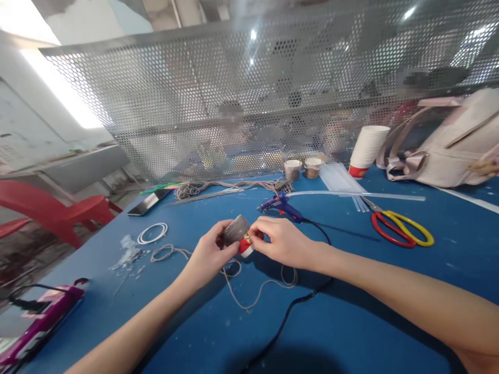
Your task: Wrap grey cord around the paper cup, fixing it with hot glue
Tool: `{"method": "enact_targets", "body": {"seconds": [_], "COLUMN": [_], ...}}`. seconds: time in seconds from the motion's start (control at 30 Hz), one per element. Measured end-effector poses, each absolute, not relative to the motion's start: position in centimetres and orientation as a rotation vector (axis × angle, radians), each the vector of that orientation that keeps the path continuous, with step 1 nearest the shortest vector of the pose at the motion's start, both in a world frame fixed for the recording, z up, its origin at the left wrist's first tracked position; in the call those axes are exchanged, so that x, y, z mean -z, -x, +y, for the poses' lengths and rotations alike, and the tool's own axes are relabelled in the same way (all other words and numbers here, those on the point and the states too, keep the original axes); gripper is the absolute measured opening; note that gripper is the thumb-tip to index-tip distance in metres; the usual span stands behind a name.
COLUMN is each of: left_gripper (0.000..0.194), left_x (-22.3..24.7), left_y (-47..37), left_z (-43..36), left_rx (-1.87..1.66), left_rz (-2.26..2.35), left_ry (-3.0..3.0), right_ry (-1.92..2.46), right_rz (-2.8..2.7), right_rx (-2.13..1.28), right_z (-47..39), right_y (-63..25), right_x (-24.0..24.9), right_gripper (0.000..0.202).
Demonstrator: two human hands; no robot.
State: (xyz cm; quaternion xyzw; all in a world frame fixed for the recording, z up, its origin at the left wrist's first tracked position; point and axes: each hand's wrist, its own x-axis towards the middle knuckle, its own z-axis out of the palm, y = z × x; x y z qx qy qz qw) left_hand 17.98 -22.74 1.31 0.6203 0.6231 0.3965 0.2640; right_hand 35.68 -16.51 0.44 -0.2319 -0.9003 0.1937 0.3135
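Note:
A paper cup [236, 229] partly wound with grey cord lies tilted between my hands, its red and white end showing on the right. My left hand [212, 252] is closed round the wound part. At the red end, the fingertips of my right hand [278, 239] are pinched together; they seem to hold the grey cord [249, 306], though the fingers hide the exact spot. Loose loops of this cord trail over the blue table below. Just beyond my right hand lies a blue glue gun [283, 206] with a long clear glue stick in its back.
Red-and-yellow scissors [403, 228], glue sticks in a bag [337, 176] and stacked paper cups [368, 150] are at the right. Two cord-wrapped cups [302, 169] and a cord bundle [234, 186] stand behind. Left are a phone [149, 201], a white ring [152, 234] and a purple power strip [42, 322].

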Motion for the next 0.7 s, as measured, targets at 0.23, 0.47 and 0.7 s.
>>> {"method": "enact_targets", "body": {"seconds": [0.23, 0.47, 0.7], "left_gripper": [0.041, 0.042, 0.041], "left_x": [-1.08, -1.1, -1.16], "left_y": [-17.93, -17.8, -17.75], "left_z": [-22.62, -22.71, -22.76], "left_rx": [-1.075, -1.069, -1.063], "left_rz": [1.65, 1.618, 1.595], "left_ry": [-1.612, -1.57, -1.569], "right_ry": [0.538, 0.512, 0.507], "right_rz": [-2.352, -2.366, -2.375], "right_rx": [-0.349, -0.256, -0.204], "right_z": [-16.17, -16.21, -16.26], "right_y": [-35.56, -35.37, -35.31], "right_x": [0.33, 0.43, 0.41], "right_gripper": [0.013, 0.015, 0.015]}}
